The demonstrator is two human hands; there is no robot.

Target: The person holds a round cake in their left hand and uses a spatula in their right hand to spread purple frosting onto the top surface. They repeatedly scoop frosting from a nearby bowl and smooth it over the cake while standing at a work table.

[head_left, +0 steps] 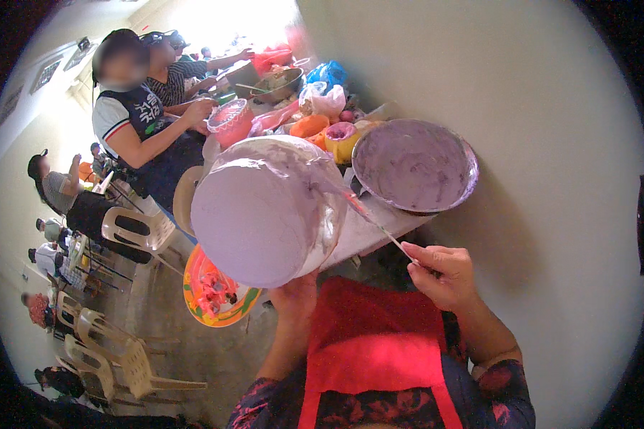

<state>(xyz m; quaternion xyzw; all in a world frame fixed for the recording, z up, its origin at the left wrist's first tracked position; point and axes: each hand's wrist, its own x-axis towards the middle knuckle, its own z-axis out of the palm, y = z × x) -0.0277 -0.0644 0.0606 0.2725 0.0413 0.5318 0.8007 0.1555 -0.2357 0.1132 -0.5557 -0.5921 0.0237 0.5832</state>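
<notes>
A large drum-shaped form (247, 214), coated in pale lavender like a frosted cake, is tilted with its smooth flat face toward me. My left hand (295, 294) holds it from below at the near edge; the fingers are mostly hidden behind it. In my right hand (442, 273) the thin handle of a spatula (379, 225) is pinched between thumb and fingers. The spatula's far end, smeared with lavender, meets the form's right side, where the coating looks rough and uneven. To the right sits a wide metal bowl (415, 164) lined with lavender paste.
The white tabletop (365, 239) runs along a wall. Farther back are a yellow container (342, 146), an orange bowl (309, 127), a pink basket (230, 121) and plastic bags. A yellow-rimmed tray (250, 311) with pink scraps is lower left. A person (147, 114) stands across; chairs (139, 229) stand left.
</notes>
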